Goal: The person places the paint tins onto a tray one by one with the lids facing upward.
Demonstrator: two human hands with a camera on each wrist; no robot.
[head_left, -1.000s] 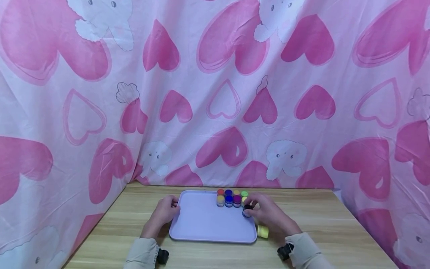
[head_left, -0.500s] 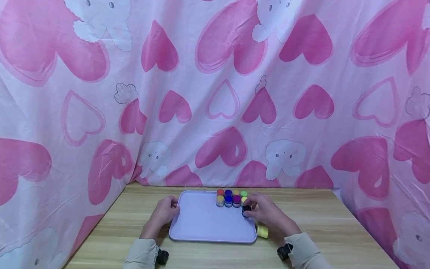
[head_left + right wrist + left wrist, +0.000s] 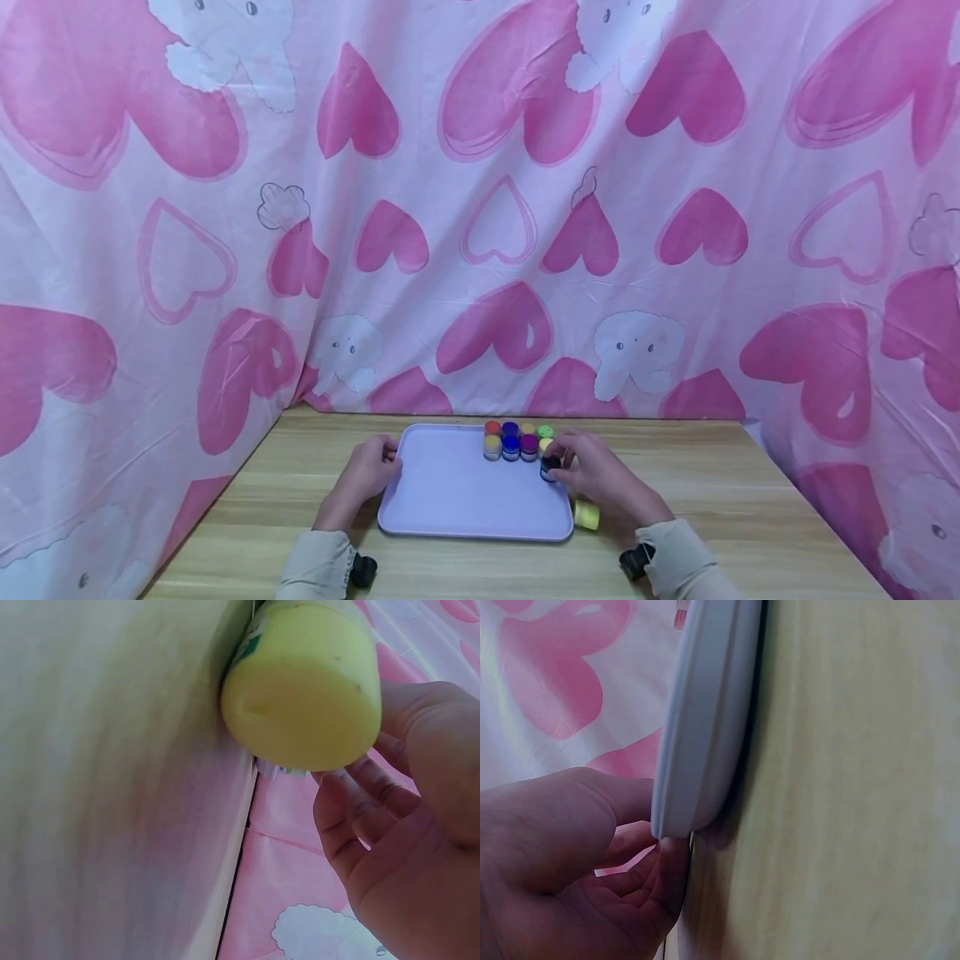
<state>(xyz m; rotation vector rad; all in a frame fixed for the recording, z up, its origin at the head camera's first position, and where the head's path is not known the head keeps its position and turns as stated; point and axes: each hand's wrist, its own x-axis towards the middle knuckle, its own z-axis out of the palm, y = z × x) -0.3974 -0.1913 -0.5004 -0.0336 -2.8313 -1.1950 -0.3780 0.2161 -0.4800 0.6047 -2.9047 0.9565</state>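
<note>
A pale lilac tray (image 3: 465, 500) lies on the table. My left hand (image 3: 375, 467) grips its left rim, with the thumb over the edge; the left wrist view shows the hand (image 3: 577, 855) at the tray's corner (image 3: 705, 720). My right hand (image 3: 596, 471) pinches a small black-lidded paint jar (image 3: 551, 468) at the tray's right side. Behind that jar, several small paint jars stand in two rows, among them a purple one (image 3: 528, 448), a blue one (image 3: 511, 448) and an orange one (image 3: 492, 447). The right fingers partly cover a yellow jar (image 3: 546, 447).
A larger yellow jar (image 3: 587, 515) lies on its side on the wooden table (image 3: 675, 450), just right of the tray; it looms in the right wrist view, its base (image 3: 300, 720) toward the camera. A pink heart-patterned curtain (image 3: 480, 333) hangs behind the table and along its sides.
The black-lidded jar has shifted slightly left and straightened in my right hand. My left hand stays at the tray's rim, and the other jars stand as before.
</note>
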